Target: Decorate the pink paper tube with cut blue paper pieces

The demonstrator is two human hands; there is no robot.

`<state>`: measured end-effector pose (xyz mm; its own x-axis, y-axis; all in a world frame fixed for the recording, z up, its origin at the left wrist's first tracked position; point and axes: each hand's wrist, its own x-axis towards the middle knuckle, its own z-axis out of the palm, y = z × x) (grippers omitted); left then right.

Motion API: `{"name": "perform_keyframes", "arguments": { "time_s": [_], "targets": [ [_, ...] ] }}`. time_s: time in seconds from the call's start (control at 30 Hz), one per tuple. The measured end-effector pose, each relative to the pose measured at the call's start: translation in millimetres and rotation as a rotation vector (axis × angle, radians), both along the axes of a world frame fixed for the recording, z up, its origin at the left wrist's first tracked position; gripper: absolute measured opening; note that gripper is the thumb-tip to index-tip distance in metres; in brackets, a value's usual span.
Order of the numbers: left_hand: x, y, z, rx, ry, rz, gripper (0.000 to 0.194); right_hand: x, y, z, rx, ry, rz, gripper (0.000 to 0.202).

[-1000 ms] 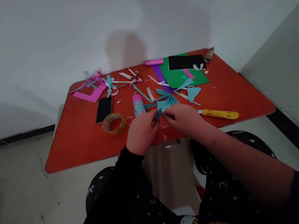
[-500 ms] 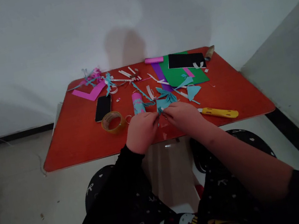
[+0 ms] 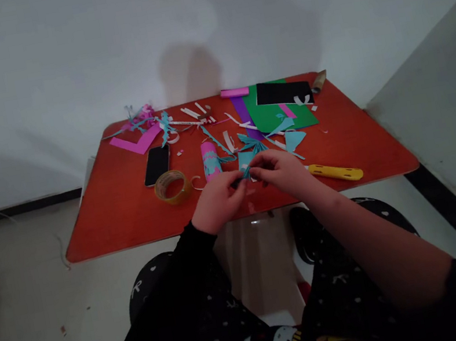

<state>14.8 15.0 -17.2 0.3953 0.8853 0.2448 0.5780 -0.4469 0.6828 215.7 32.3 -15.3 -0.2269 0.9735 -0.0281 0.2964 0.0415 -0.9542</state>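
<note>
Between the fingertips of my left hand (image 3: 219, 198) and my right hand (image 3: 280, 172) is a small folded piece of blue paper (image 3: 247, 173), pinched from both sides near the table's front edge. Fingers cover most of it. Just beyond lies a flat blue paper square (image 3: 245, 159), with a pleated blue paper fan (image 3: 253, 142) behind it. A pink paper tube (image 3: 208, 149) wrapped in cut blue paper stands or lies behind my left hand; I cannot tell which. Close to my right wrist rests a yellow cutter (image 3: 336, 171).
On the red table (image 3: 107, 215) a roll of tape (image 3: 173, 187) and a phone (image 3: 157, 165) lie at left. Pink paper (image 3: 139, 144) and curled scraps are at back left. Green paper (image 3: 265, 120) and black paper (image 3: 283, 92) are at back right, near blue scraps (image 3: 295, 139).
My right hand has shifted slightly and its fingers have lifted and spread a little. The left fingers have turned, showing the thumb more. Both hands still pinch the blue paper.
</note>
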Motion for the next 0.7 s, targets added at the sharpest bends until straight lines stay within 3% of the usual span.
{"name": "perform_keyframes", "arguments": {
  "time_s": [0.3, 0.5, 0.7],
  "targets": [
    [2.1, 2.7, 1.9, -0.099, -0.110, -0.016, 0.018, 1.8, 0.5, 3.6, -0.123, 0.194, 0.120, 0.025],
    [3.2, 2.1, 1.3, -0.219, -0.293, 0.022, 0.021, 4.1, 0.9, 6.8, -0.111, 0.172, 0.119, 0.020],
    [-0.2, 2.1, 6.9, -0.203, -0.275, -0.055, 0.015, 5.5, 1.7, 7.8, -0.142, 0.193, 0.144, 0.020]
  ]
}}
